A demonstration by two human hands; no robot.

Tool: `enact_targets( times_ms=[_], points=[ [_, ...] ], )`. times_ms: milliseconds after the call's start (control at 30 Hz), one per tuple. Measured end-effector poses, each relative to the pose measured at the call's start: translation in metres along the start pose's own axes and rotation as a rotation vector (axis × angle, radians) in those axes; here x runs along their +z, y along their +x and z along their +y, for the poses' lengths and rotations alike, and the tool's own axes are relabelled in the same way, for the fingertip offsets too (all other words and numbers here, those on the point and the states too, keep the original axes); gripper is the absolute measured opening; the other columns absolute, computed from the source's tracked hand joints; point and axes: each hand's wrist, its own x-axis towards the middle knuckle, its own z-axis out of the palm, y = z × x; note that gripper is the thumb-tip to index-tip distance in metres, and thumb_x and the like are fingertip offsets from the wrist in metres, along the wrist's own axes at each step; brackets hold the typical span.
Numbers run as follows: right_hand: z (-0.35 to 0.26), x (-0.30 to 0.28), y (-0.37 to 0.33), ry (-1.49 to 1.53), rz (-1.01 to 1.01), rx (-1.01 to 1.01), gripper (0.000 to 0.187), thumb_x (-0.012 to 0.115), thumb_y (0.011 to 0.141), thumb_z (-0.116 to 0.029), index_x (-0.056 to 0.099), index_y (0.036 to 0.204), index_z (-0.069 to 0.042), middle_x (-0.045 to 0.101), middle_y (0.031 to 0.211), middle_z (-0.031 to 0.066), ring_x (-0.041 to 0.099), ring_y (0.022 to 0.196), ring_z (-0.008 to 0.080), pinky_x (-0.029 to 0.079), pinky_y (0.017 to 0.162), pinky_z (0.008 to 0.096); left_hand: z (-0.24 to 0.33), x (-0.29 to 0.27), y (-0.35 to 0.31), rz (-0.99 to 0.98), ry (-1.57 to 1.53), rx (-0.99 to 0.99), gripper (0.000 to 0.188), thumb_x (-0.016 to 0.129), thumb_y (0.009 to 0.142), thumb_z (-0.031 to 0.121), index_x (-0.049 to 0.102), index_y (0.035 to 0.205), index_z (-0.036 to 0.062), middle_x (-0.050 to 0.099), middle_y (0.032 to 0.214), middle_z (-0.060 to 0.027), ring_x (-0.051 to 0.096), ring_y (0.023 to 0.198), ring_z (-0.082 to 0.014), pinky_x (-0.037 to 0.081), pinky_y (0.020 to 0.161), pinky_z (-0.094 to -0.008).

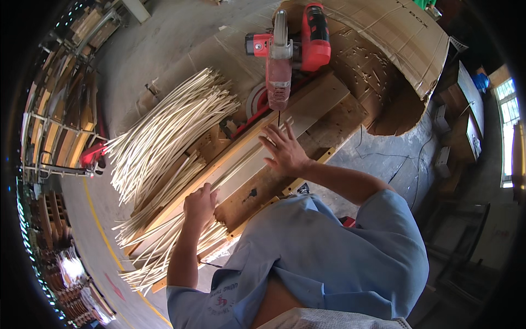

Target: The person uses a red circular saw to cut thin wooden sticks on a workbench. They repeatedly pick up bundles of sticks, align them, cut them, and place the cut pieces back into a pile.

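A thin bunch of pale rods [241,162] lies along the wooden fence of a workbench, running toward the miter saw [279,71]. My left hand [200,205] is closed over these rods near their lower-left part, with the fingers curled. Farther up, my right hand [286,149] rests on the rods close below the saw, palm down and fingers spread. The red and black saw stands at the far end of the bench. Its blade is mostly hidden by the guard.
A large bundle of pale rods [170,131] lies left of the bench; more loose rods [164,247] spread below my left hand. Curved cardboard [394,44] stands behind the saw, with offcuts on it. Racks of wood [60,109] stand far left, and cables [392,156] cross the floor at right.
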Motion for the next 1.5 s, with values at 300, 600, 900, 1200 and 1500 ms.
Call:
enact_targets(
  times_ms=[300,600,900,1200,1500],
  points=[
    [0.013,0.035,-0.022,0.104,0.101,0.066,0.090,0.080,0.083,-0.044,0.045,0.153,0.001,0.027,0.166,0.0230,0.025,0.154,0.0480,0.023,0.128,0.0571,-0.001,-0.005,0.025,-0.071,0.073,-0.056,0.035,0.053,0.107,0.040,0.058,0.108,0.0058,0.073,0.089,-0.0210,0.071,0.083,-0.0446,0.055,0.075,-0.0566],
    [0.021,0.024,-0.017,0.222,0.093,0.083,0.096,0.081,0.082,-0.047,0.042,0.151,0.008,0.027,0.166,0.0235,0.033,0.151,0.0407,0.028,0.126,0.0526,-0.003,-0.012,0.025,-0.065,0.011,-0.069,0.036,0.055,0.106,0.040,0.060,0.108,0.0045,0.074,0.092,-0.0233,0.071,0.086,-0.0459,0.053,0.079,-0.0578],
    [0.012,0.027,-0.014,0.003,0.120,0.129,0.092,0.077,0.087,-0.048,0.041,0.154,0.003,0.030,0.166,0.0181,0.029,0.153,0.0418,0.024,0.127,0.0569,-0.002,-0.012,0.033,-0.136,-0.068,-0.041,0.035,0.055,0.105,0.037,0.064,0.110,0.0033,0.073,0.089,-0.0252,0.071,0.089,-0.0454,0.053,0.082,-0.0566],
    [0.016,0.039,-0.015,0.124,0.126,0.163,0.083,0.072,0.092,-0.046,0.043,0.154,0.001,0.034,0.162,0.0234,0.028,0.154,0.0401,0.023,0.127,0.0578,-0.001,-0.022,0.039,-0.123,-0.181,-0.105,0.038,0.060,0.103,0.040,0.069,0.109,0.0035,0.072,0.093,-0.0268,0.068,0.091,-0.0495,0.051,0.083,-0.0580],
    [0.017,0.034,-0.016,0.082,0.176,0.133,0.079,0.073,0.090,-0.045,0.048,0.150,-0.001,0.045,0.149,0.0183,0.038,0.146,0.0368,0.023,0.126,0.0606,-0.003,-0.016,0.041,-0.125,-0.174,-0.133,0.040,0.060,0.103,0.042,0.070,0.108,0.0033,0.073,0.095,-0.0264,0.068,0.092,-0.0491,0.052,0.081,-0.0577]
  ],
)
